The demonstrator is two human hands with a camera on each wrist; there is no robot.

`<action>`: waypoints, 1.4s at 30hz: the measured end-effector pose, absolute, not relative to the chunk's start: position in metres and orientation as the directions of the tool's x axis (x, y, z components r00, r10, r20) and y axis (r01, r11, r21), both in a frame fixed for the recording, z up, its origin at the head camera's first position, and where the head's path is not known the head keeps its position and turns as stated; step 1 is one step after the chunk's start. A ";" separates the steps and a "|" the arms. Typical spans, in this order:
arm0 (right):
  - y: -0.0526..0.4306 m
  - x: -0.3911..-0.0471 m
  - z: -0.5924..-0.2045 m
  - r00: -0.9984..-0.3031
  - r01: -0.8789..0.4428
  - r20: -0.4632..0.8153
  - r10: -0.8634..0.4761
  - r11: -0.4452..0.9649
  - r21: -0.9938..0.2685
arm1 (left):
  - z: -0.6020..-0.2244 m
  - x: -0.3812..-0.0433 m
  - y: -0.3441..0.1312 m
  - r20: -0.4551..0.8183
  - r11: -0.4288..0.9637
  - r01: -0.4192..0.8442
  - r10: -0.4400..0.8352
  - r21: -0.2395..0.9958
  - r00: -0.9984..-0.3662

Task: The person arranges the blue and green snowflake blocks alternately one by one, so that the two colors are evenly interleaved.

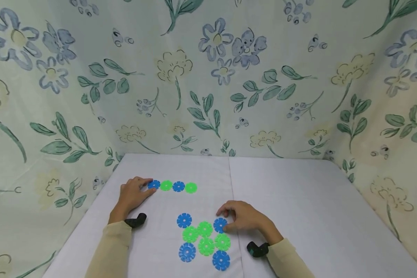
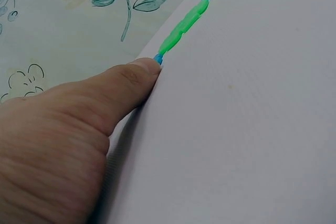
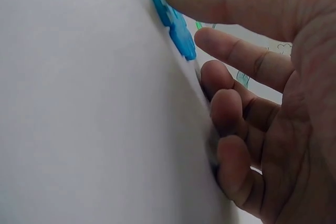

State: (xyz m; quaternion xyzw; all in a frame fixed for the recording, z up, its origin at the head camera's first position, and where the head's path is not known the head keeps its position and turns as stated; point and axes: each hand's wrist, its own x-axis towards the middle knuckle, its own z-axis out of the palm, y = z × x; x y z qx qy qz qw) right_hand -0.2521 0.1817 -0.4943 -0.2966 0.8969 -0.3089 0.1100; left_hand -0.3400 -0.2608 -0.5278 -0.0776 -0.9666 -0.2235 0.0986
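A row of alternating blue and green notched plastic discs lies flat on the white table. My left hand [image 1: 133,193] pinches the row's leftmost blue disc [image 1: 154,184] between thumb and index finger. In the left wrist view its thumb [image 2: 131,80] presses at the row's end, beside a green disc [image 2: 184,27]. My right hand [image 1: 244,217] is over a second group, its thumb at a blue disc [image 1: 219,224] on the upper right. The right wrist view shows the index finger [image 3: 236,51] apart from the thumb, the other fingers curled near the cloth.
The second group has green discs [image 1: 206,246] in the middle, with blue discs [image 1: 187,252] around them. A fold line [image 1: 233,189] runs down the white tablecloth [image 1: 299,200]. Floral curtains [image 1: 208,77] stand behind and beside the table. Each wrist wears a black camera [image 1: 136,221].
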 end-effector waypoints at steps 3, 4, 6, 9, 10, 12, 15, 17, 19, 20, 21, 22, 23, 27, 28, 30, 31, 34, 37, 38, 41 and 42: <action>0.183 -0.254 -0.495 -0.795 -0.470 -0.008 -0.607 0.624 -0.624 | -0.527 -0.341 -0.261 0.231 0.890 0.198 0.109 0.411 -0.967; 0.183 -0.254 -0.495 -0.792 -0.474 -0.005 -0.611 0.620 -0.625 | -0.526 -0.341 -0.260 0.233 0.890 0.199 0.109 0.410 -0.966; 0.183 -0.255 -0.496 -0.790 -0.474 -0.005 -0.613 0.617 -0.628 | -0.526 -0.341 -0.260 0.231 0.889 0.200 0.110 0.412 -0.967; 0.184 -0.255 -0.497 -0.785 -0.478 -0.008 -0.619 0.614 -0.628 | -0.526 -0.341 -0.260 0.228 0.890 0.198 0.110 0.410 -0.967; 0.184 -0.255 -0.498 -0.785 -0.478 -0.011 -0.619 0.617 -0.626 | -0.526 -0.341 -0.260 0.227 0.890 0.200 0.113 0.410 -0.967; 0.184 -0.255 -0.499 -0.784 -0.477 -0.019 -0.620 0.622 -0.621 | -0.527 -0.340 -0.260 0.226 0.890 0.200 0.114 0.409 -0.968; 0.184 -0.255 -0.500 -0.783 -0.474 -0.029 -0.621 0.627 -0.618 | -0.529 -0.340 -0.260 0.221 0.890 0.197 0.112 0.412 -0.969; 0.184 -0.255 -0.500 -0.782 -0.471 -0.036 -0.622 0.628 -0.620 | -0.529 -0.339 -0.260 0.218 0.889 0.194 0.110 0.415 -0.970; 0.184 -0.255 -0.499 -0.783 -0.468 -0.039 -0.621 0.629 -0.621 | -0.529 -0.339 -0.260 0.213 0.889 0.192 0.110 0.416 -0.971; 0.184 -0.255 -0.499 -0.782 -0.468 -0.038 -0.622 0.628 -0.622 | -0.529 -0.339 -0.260 0.211 0.889 0.192 0.111 0.416 -0.971; 0.184 -0.255 -0.499 -0.781 -0.470 -0.038 -0.623 0.627 -0.621 | -0.530 -0.339 -0.261 0.209 0.890 0.190 0.110 0.415 -0.972; 0.184 -0.254 -0.499 -0.781 -0.470 -0.038 -0.624 0.626 -0.622 | -0.529 -0.339 -0.261 0.208 0.890 0.190 0.111 0.414 -0.972; 0.184 -0.254 -0.499 -0.780 -0.471 -0.037 -0.625 0.625 -0.622 | -0.529 -0.339 -0.261 0.207 0.891 0.188 0.109 0.414 -0.972; 0.184 -0.254 -0.498 -0.780 -0.472 -0.037 -0.625 0.627 -0.620 | -0.528 -0.340 -0.260 0.222 0.888 0.203 0.118 0.412 -0.968; 0.184 -0.254 -0.498 -0.781 -0.470 -0.038 -0.623 0.628 -0.621 | -0.528 -0.340 -0.261 0.226 0.886 0.208 0.122 0.413 -0.967; 0.185 -0.253 -0.497 -0.783 -0.468 -0.039 -0.620 0.630 -0.620 | -0.527 -0.341 -0.260 0.229 0.885 0.214 0.126 0.414 -0.965; 0.185 -0.252 -0.497 -0.783 -0.469 -0.038 -0.621 0.630 -0.620 | -0.527 -0.341 -0.259 0.224 0.885 0.210 0.124 0.416 -0.967; 0.187 -0.253 -0.496 -0.779 -0.474 -0.032 -0.626 0.622 -0.623 | -0.526 -0.340 -0.258 0.209 0.884 0.203 0.123 0.422 -0.970; 0.187 -0.254 -0.495 -0.768 -0.492 -0.020 -0.640 0.609 -0.622 | -0.526 -0.339 -0.258 0.204 0.885 0.197 0.119 0.422 -0.972; 0.187 -0.254 -0.495 -0.766 -0.496 -0.018 -0.643 0.608 -0.621 | -0.526 -0.339 -0.259 0.206 0.887 0.195 0.117 0.418 -0.972; 0.187 -0.254 -0.495 -0.764 -0.498 -0.019 -0.645 0.609 -0.617 | -0.527 -0.340 -0.260 0.213 0.893 0.196 0.117 0.404 -0.970; 0.188 -0.253 -0.495 -0.766 -0.494 -0.022 -0.642 0.610 -0.619 | -0.527 -0.340 -0.259 0.211 0.897 0.193 0.115 0.399 -0.971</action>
